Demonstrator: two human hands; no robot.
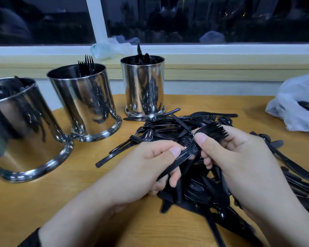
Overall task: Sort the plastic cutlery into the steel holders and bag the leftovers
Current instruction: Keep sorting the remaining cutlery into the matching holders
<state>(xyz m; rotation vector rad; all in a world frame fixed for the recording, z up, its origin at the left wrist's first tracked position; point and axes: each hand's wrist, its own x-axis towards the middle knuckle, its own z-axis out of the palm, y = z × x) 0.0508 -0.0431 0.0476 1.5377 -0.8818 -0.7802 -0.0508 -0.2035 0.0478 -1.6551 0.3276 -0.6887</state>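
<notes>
We're mid-sort: loose cutlery pile (194, 175) still covers the table (43, 202) center-right, three steel holders (84, 100) upper left already part filled (forks in the middle one), bag (296, 104) at right edge. Left hand (146, 166) and right hand (239, 161) both have fingers curled round a fork stack (200, 143), tines up-right; next we'd prob square it up and drop it in the fork holder. No readable brands/text.

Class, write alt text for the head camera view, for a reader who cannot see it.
Two hands, the left hand and the right hand, grip a stack of black plastic forks above a pile of black plastic cutlery on a wooden table. Three steel holders stand behind on the left; a white plastic bag lies at right.
</notes>
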